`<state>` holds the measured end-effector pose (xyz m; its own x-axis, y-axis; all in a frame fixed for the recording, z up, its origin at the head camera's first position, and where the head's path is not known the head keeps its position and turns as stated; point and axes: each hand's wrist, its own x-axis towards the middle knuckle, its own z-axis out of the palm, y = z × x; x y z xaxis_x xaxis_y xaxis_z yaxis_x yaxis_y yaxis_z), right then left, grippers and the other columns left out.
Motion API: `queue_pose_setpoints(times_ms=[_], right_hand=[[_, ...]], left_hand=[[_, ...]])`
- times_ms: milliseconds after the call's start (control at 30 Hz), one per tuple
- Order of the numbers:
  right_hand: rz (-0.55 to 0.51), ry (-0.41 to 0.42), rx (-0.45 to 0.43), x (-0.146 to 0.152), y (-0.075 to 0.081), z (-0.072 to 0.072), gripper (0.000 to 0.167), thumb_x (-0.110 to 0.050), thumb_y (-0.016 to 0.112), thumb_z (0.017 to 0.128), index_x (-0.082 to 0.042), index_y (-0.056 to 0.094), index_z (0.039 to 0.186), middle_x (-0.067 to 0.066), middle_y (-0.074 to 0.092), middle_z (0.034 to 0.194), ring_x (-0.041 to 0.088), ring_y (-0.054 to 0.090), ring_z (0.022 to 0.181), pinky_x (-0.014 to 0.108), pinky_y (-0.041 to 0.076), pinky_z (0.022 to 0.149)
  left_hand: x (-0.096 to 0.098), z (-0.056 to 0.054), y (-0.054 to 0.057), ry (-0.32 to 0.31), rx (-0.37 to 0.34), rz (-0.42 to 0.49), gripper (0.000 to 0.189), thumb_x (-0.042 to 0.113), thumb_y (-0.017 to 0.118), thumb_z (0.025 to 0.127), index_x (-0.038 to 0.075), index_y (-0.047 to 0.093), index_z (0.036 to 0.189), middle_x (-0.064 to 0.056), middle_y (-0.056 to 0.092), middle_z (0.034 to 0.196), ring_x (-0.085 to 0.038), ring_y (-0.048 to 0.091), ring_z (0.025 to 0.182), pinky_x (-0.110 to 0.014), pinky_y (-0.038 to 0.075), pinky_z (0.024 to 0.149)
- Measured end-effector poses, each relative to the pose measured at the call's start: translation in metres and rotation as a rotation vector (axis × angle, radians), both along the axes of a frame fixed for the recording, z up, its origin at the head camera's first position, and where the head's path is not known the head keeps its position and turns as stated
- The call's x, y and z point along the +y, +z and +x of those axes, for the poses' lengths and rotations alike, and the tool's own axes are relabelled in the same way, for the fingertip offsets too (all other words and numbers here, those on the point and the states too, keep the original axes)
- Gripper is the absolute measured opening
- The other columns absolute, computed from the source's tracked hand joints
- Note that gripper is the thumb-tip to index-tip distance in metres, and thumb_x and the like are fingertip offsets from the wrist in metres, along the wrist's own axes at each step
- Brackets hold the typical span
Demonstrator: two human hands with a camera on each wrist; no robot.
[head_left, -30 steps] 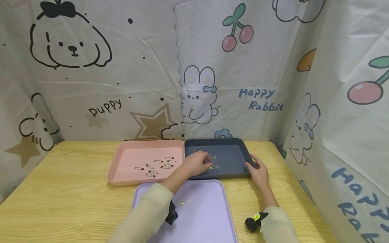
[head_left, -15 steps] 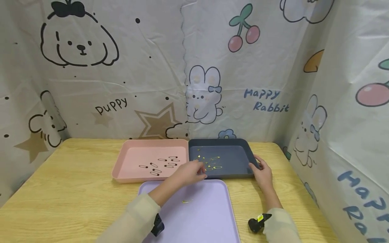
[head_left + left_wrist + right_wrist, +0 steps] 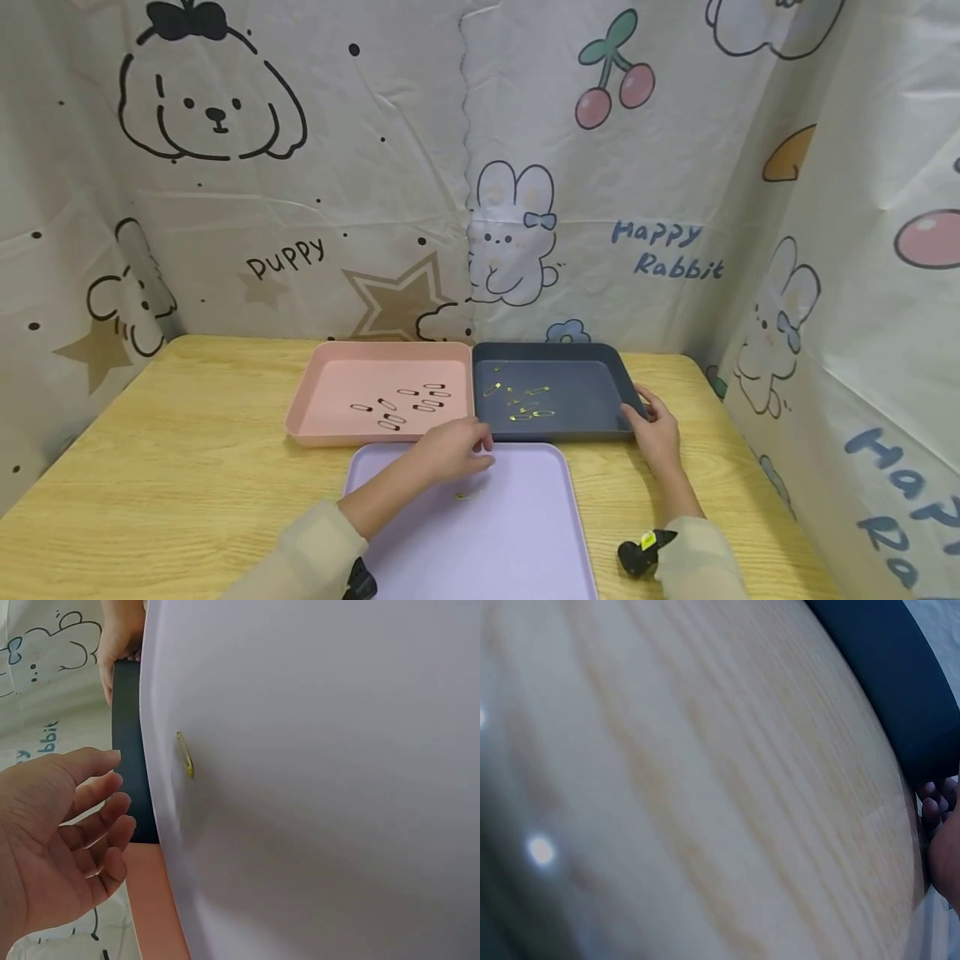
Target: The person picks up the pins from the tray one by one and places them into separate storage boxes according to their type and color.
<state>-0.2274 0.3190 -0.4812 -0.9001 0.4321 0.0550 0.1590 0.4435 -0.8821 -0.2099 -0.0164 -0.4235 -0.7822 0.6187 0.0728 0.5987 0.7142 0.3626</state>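
Observation:
A single gold safety pin [image 3: 185,756] lies on the lilac tray [image 3: 510,542]. My left hand [image 3: 452,450] hovers over that tray's far part, just above the pin. In the left wrist view its fingers are loosely bent and apart, with nothing between them. My right hand [image 3: 656,432] grips the right side of the dark blue tray [image 3: 588,396], thumb at the rim and fingers along the outer wall. Several gold safety pins [image 3: 543,413] are scattered inside the dark blue tray. In the right wrist view, only part of the right hand [image 3: 946,855] shows, beside the tray wall.
A pink tray [image 3: 337,375] with several black safety pins [image 3: 408,392] adjoins the dark blue tray on the left. The lilac tray lies in front of both on a wooden table [image 3: 187,467]. A printed cloth [image 3: 375,150] hangs behind and at the sides.
My left hand has drawn back from over the dark blue tray to above the lilac tray, uncovering more gold safety pins. The right hand keeps its hold. The head view has turned slightly left.

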Motion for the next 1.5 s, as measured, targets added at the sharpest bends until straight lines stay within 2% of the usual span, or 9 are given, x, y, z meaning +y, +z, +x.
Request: queue_pose_setpoints(times_ms=[267, 533, 733, 867, 1033, 1200, 1300, 1400, 1500], right_hand=[[0.006, -0.011, -0.006, -0.002, 0.001, 0.002, 0.05, -0.031, 0.06, 0.091, -0.02, 0.047, 0.138, 0.012, 0.054, 0.118, 0.011, 0.044, 0.092, 0.013, 0.038, 0.068], [0.021, -0.008, -0.003, -0.002, 0.004, 0.002, 0.05, -0.031, 0.059, 0.091, -0.019, 0.047, 0.138, 0.013, 0.054, 0.117, 0.012, 0.045, 0.091, 0.013, 0.038, 0.068], [0.01, -0.009, -0.006, -0.001, 0.004, 0.001, 0.049, -0.029, 0.059, 0.092, -0.019, 0.046, 0.138, 0.013, 0.054, 0.118, 0.012, 0.044, 0.093, 0.012, 0.037, 0.069], [0.014, -0.002, -0.002, -0.001, 0.003, 0.001, 0.049, -0.029, 0.059, 0.092, -0.02, 0.046, 0.138, 0.014, 0.054, 0.119, 0.013, 0.045, 0.093, 0.013, 0.037, 0.069], [0.019, 0.002, -0.002, -0.001, 0.003, 0.001, 0.049, -0.029, 0.058, 0.092, -0.02, 0.046, 0.138, 0.014, 0.054, 0.12, 0.013, 0.045, 0.094, 0.012, 0.037, 0.069], [0.004, 0.005, -0.002, -0.001, 0.003, 0.001, 0.049, -0.029, 0.059, 0.092, -0.02, 0.046, 0.138, 0.014, 0.054, 0.12, 0.013, 0.045, 0.094, 0.012, 0.037, 0.069], [-0.01, 0.011, -0.006, 0.0, 0.002, 0.001, 0.05, -0.031, 0.059, 0.092, -0.021, 0.046, 0.139, 0.013, 0.053, 0.121, 0.013, 0.045, 0.095, 0.012, 0.038, 0.069], [-0.02, 0.015, -0.007, 0.0, 0.001, 0.0, 0.051, -0.032, 0.059, 0.091, -0.021, 0.045, 0.139, 0.013, 0.053, 0.122, 0.013, 0.045, 0.096, 0.013, 0.038, 0.07], [-0.019, 0.016, 0.0, 0.0, 0.001, 0.001, 0.05, -0.033, 0.059, 0.091, -0.021, 0.046, 0.138, 0.013, 0.054, 0.122, 0.011, 0.046, 0.094, 0.013, 0.038, 0.07]], left_hand=[[-0.024, 0.009, -0.01, -0.029, -0.01, 0.011, 0.011, 0.02, 0.068, 0.077, 0.012, 0.063, 0.083, 0.001, 0.056, 0.074, -0.009, 0.048, 0.068, -0.025, 0.042, 0.065], [-0.039, 0.014, -0.014, -0.024, -0.066, 0.003, 0.014, 0.023, 0.072, 0.077, 0.014, 0.061, 0.08, 0.007, 0.049, 0.073, -0.005, 0.043, 0.067, -0.022, 0.04, 0.065], [-0.038, 0.021, -0.013, -0.044, -0.085, -0.023, 0.012, 0.024, 0.071, 0.079, 0.016, 0.062, 0.079, 0.006, 0.05, 0.076, -0.004, 0.044, 0.067, -0.021, 0.039, 0.063], [-0.036, 0.024, -0.013, -0.073, -0.065, -0.024, 0.008, 0.02, 0.069, 0.08, 0.018, 0.063, 0.076, 0.005, 0.052, 0.076, -0.003, 0.046, 0.069, -0.021, 0.041, 0.064], [-0.035, 0.026, -0.013, -0.086, -0.043, -0.019, 0.01, 0.015, 0.068, 0.08, 0.017, 0.062, 0.072, 0.008, 0.048, 0.071, -0.002, 0.042, 0.064, -0.019, 0.039, 0.061], [-0.033, 0.025, -0.015, -0.085, -0.034, -0.024, 0.01, 0.012, 0.066, 0.076, 0.016, 0.059, 0.07, 0.01, 0.045, 0.068, -0.002, 0.039, 0.061, -0.019, 0.036, 0.058], [-0.03, 0.024, -0.015, -0.071, -0.064, -0.025, 0.011, 0.013, 0.066, 0.074, 0.017, 0.057, 0.069, 0.01, 0.045, 0.066, -0.003, 0.04, 0.061, -0.019, 0.036, 0.057], [-0.027, 0.021, -0.012, -0.058, -0.098, -0.005, 0.011, 0.014, 0.066, 0.075, 0.017, 0.057, 0.069, 0.01, 0.047, 0.064, -0.003, 0.041, 0.06, -0.019, 0.037, 0.058], [-0.023, 0.016, -0.007, -0.056, -0.103, 0.013, 0.011, 0.014, 0.066, 0.076, 0.016, 0.059, 0.069, 0.01, 0.049, 0.064, -0.003, 0.042, 0.06, -0.019, 0.038, 0.058]])
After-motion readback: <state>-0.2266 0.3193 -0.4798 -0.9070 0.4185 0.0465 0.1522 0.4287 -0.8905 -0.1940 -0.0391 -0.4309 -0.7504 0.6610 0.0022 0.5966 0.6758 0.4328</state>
